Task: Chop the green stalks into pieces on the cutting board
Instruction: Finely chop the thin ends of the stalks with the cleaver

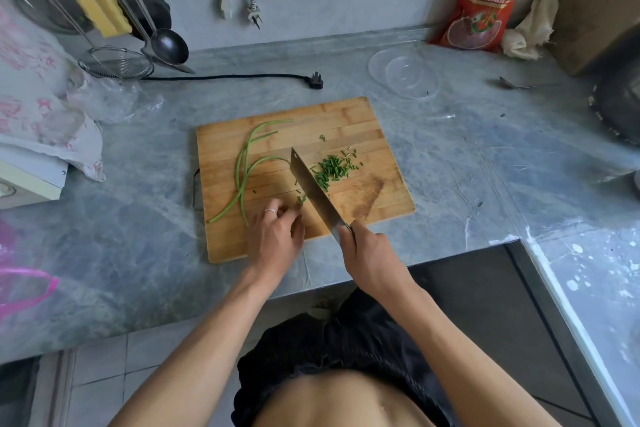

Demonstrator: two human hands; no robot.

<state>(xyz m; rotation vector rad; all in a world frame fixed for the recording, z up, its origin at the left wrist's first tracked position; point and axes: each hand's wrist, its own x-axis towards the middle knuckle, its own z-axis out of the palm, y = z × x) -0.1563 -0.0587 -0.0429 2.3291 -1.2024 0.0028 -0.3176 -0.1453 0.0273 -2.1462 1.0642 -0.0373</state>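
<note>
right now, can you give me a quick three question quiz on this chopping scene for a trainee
1. True or false: the right hand holds the knife.
2. Where does the pile of chopped pieces lie relative to the blade: A) to its right, B) to its left, C) off the cutting board?
3. Fill in: the left hand wears a ____ on one finger.

Key
1. True.
2. A; the whole stalks lie to the left.
3. Ring.

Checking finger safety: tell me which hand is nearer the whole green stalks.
Left. The left hand rests beside the whole green stalks; the right hand grips the knife farther right.
</note>
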